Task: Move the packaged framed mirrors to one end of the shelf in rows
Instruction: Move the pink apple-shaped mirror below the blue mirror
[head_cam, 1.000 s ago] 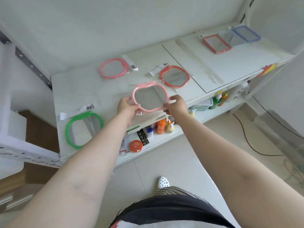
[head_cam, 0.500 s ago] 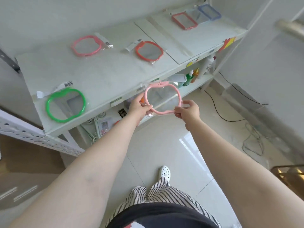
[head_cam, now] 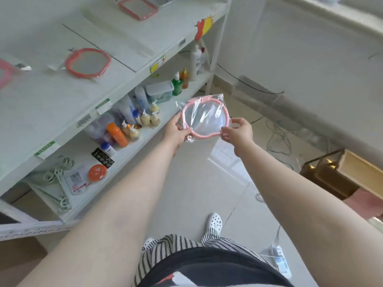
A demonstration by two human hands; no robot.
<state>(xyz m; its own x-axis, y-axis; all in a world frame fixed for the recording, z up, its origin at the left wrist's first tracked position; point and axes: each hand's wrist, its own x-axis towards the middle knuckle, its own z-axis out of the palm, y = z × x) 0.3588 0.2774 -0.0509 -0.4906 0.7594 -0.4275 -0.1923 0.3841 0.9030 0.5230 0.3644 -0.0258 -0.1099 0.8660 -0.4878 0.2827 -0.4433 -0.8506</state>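
A pink-framed mirror (head_cam: 204,121) in a clear plastic bag hangs in the air off the shelf's front edge, over the floor. My left hand (head_cam: 176,131) grips its left rim and my right hand (head_cam: 238,131) grips its right rim. On the white top shelf (head_cam: 51,104) lie an orange-red apple-shaped mirror (head_cam: 88,62), a red rectangular mirror (head_cam: 137,7) near the far end, and part of a pink mirror (head_cam: 4,73) cut off at the left edge.
The lower shelf (head_cam: 170,112) holds several bottles, a lidded tub (head_cam: 159,92), an orange round case (head_cam: 97,172) and coiled cord. Cables (head_cam: 277,139) trail on the tiled floor at right beside a wooden box (head_cam: 352,172). My feet are below.
Both hands carried the pink mirror off the top shelf and rightward along its front. The view swung right, so the green mirror and the blue-framed one have left the frame.
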